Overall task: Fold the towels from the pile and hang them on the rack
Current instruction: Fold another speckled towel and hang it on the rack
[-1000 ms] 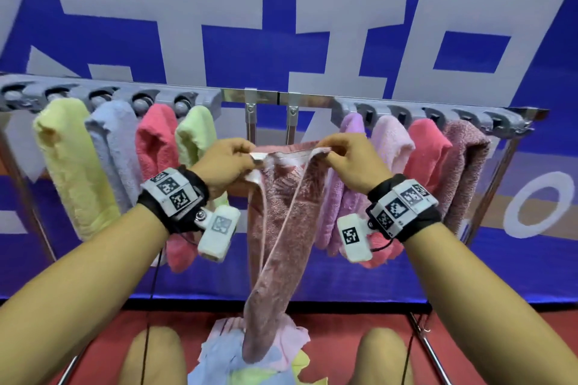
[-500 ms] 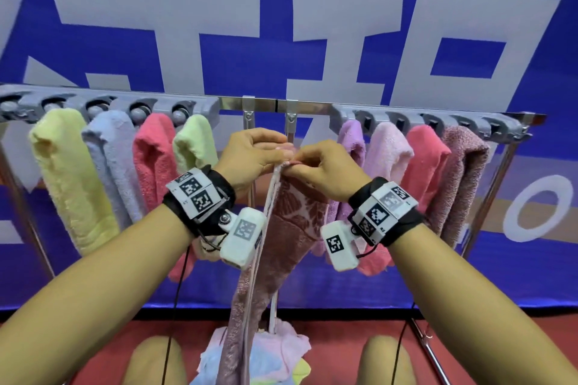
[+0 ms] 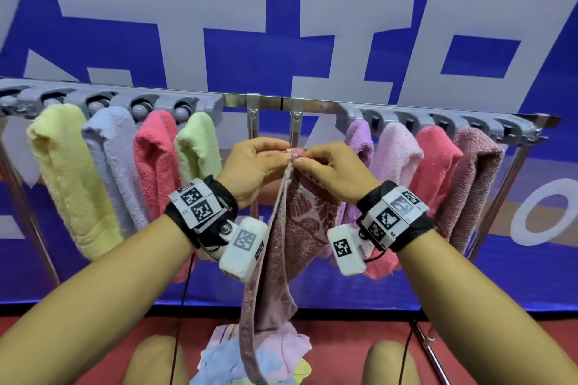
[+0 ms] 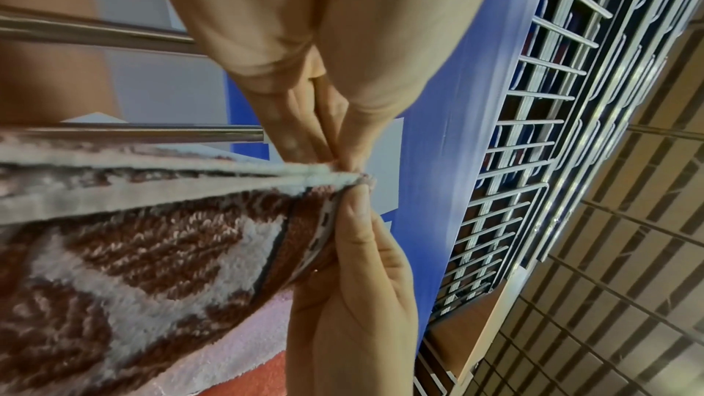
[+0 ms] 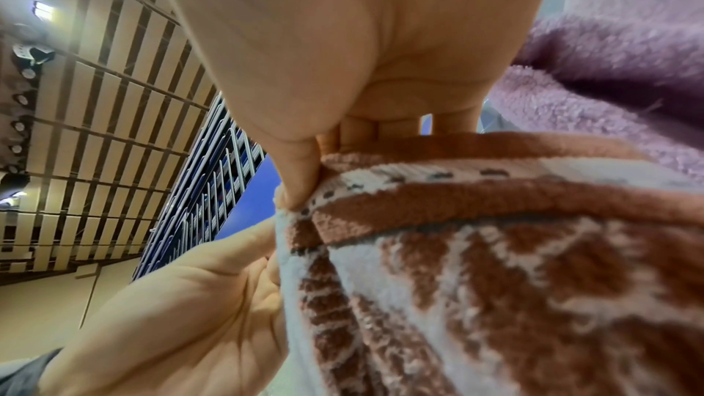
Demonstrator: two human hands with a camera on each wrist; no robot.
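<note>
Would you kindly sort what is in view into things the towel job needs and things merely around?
Job:
- brown-and-white patterned terry towel, pinched by left hand and right hand
- metal rack
- floor pile of pastel towels

Around:
- blue banner

You see eight towels hanging on the rack (image 3: 312,102); one patterned towel (image 3: 291,222) held by your two hands; one pile (image 3: 250,359).

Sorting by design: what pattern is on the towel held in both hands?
Reddish-brown and white leaf-like pattern on the towel, clearest in the right wrist view.
</note>
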